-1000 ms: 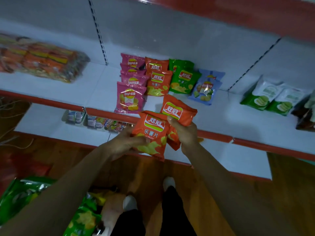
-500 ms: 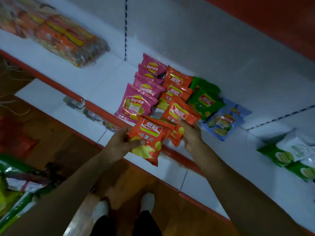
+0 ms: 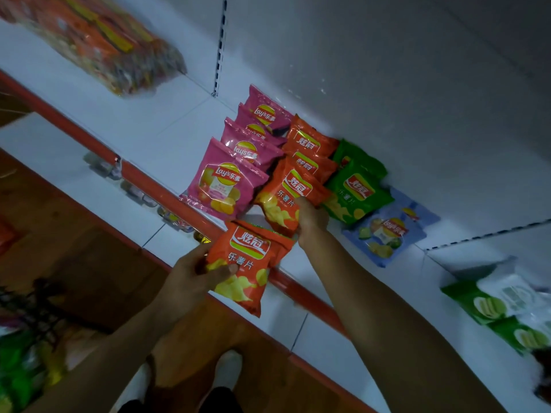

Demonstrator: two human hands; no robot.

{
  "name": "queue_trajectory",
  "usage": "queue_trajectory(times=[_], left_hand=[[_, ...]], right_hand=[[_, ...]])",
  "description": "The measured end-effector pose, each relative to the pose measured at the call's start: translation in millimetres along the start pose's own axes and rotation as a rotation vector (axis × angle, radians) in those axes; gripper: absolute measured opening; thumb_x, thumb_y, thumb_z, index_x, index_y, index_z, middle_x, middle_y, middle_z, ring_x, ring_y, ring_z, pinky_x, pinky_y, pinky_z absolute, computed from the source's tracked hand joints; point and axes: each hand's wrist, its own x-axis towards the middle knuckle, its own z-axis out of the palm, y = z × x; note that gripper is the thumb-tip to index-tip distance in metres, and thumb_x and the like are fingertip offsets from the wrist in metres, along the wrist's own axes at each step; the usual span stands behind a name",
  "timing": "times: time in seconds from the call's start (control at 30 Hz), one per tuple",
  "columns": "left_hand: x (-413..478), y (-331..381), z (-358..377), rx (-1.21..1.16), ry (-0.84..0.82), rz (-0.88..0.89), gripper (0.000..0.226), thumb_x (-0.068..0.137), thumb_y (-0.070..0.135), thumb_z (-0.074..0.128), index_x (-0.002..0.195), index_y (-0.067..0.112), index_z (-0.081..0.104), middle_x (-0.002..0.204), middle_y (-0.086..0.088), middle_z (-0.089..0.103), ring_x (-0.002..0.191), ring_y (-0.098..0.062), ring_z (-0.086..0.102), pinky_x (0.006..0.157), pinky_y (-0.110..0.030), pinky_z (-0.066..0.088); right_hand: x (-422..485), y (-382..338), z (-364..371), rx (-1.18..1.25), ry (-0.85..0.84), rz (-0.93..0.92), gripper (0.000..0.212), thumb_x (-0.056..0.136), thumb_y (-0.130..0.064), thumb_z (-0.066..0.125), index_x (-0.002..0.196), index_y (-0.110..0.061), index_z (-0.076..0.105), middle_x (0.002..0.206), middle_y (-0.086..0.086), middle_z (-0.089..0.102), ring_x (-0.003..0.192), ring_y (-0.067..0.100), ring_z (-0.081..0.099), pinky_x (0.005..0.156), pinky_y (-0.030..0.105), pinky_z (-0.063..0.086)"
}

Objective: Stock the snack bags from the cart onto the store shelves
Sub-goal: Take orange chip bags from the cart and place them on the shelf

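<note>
While my left hand (image 3: 185, 278) grips 1 orange bag (image 3: 249, 265), my right hand (image 3: 311, 222) holds the 2nd orange bag (image 3: 286, 194) on the shelf (image 3: 167, 126).

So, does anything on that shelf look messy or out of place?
Nothing stands out. The pink bags, orange bags, green bags and blue bags lie in neat rows on the shelf, none torn or spilled.
</note>
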Motion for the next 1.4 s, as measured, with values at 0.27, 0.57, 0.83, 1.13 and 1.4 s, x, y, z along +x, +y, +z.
queue_trajectory(times=[0.27,0.57,0.83,1.13,1.4], left_hand=[[15.1,-2.2,7.5,0.069,0.013,0.060,0.049,0.071,0.032,0.066,0.118,0.029,0.050,0.109,0.012,0.063,0.096,-0.013,0.065,0.070,-0.017,0.056],[49.1,25.2,29.5,0.286,-0.171,0.166,0.056,0.069,0.040,0.066,0.121,0.031,0.048,0.120,0.010,0.059,0.104,-0.005,0.063,0.089,-0.033,0.055],[69.4,25.6,40.6,0.778,0.038,0.361,0.065,0.083,0.038,0.065,0.139,0.019,0.038,0.137,-0.003,0.051,0.123,-0.023,0.051,0.099,-0.046,0.048],[55.8,-15.3,39.7,1.250,0.100,0.589,0.047,0.073,0.032,0.076,0.114,0.012,0.064,0.118,-0.015,0.061,0.105,-0.037,0.061,0.076,-0.046,0.056],[59.1,-14.2,42.1,1.246,0.156,0.523,0.046,0.078,0.034,0.072,0.116,0.011,0.062,0.120,-0.013,0.061,0.108,-0.034,0.059,0.086,-0.046,0.052]], right_hand=[[-3.7,24.0,-5.6,-0.152,0.256,-0.211,0.063,0.075,-0.041,0.076,0.123,-0.009,0.053,0.120,0.008,0.057,0.104,0.028,0.060,0.079,0.038,0.050],[-75.3,33.8,-58.5,0.017,-0.313,-0.177,0.064,0.065,-0.050,0.069,0.120,-0.021,0.053,0.114,0.006,0.067,0.098,0.023,0.069,0.075,0.035,0.059],[-46.4,0.1,-42.0,0.095,-0.225,-0.277,0.019,0.081,-0.013,0.072,0.087,-0.027,0.060,0.094,-0.005,0.068,0.086,0.016,0.068,0.084,0.044,0.056],[-29.0,20.9,-25.3,-0.080,-0.092,-0.248,0.040,0.078,-0.032,0.075,0.112,-0.020,0.059,0.118,0.005,0.064,0.099,0.022,0.065,0.086,0.038,0.055],[-28.7,31.8,-25.6,-0.141,-0.098,-0.146,0.050,0.080,-0.036,0.072,0.122,-0.016,0.055,0.118,0.004,0.064,0.095,0.021,0.065,0.088,0.040,0.054]])
